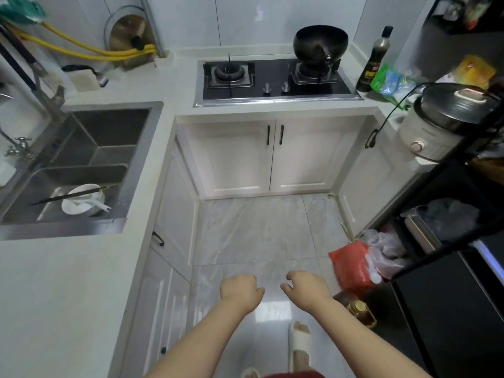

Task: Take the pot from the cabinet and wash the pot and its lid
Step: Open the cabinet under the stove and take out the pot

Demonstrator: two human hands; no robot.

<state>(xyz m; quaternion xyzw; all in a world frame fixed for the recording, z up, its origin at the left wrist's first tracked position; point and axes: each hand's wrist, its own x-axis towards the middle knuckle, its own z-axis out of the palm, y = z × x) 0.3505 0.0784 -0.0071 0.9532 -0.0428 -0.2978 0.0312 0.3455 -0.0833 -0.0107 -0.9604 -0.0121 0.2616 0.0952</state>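
- The fingers of the left hand (241,289) curl loosely inward and hold nothing; the fingers of the right hand (305,286) hang a little apart, thumb out, also on nothing. Both hands hover over the floor (253,230), well short of the cabinet doors (272,156) under the hob (275,79).
- The pot and its lid are not in sight; I judge they sit behind those closed doors, so the task has not started.
- Two doors meet in the middle, each with one black handle (268,135), two handles side by side. The nearer handle is the place to take hold first.
- A cooking pot will likely be stiff metal with some weight; if the lid is glass it is breakable and may slide off. I would lift by the side handles with both hands, lid steadied or taken separately.
- Left of the hob, the desk (54,282) carries a sink (81,165) with two basins; the nearer basin holds one white bowl (83,199) and a long dark utensil.
- On the hob: two burners, two knobs, one black wok (320,42) on the right burner.
- Right of the hob: one dark bottle (375,61), one rice cooker (441,121).
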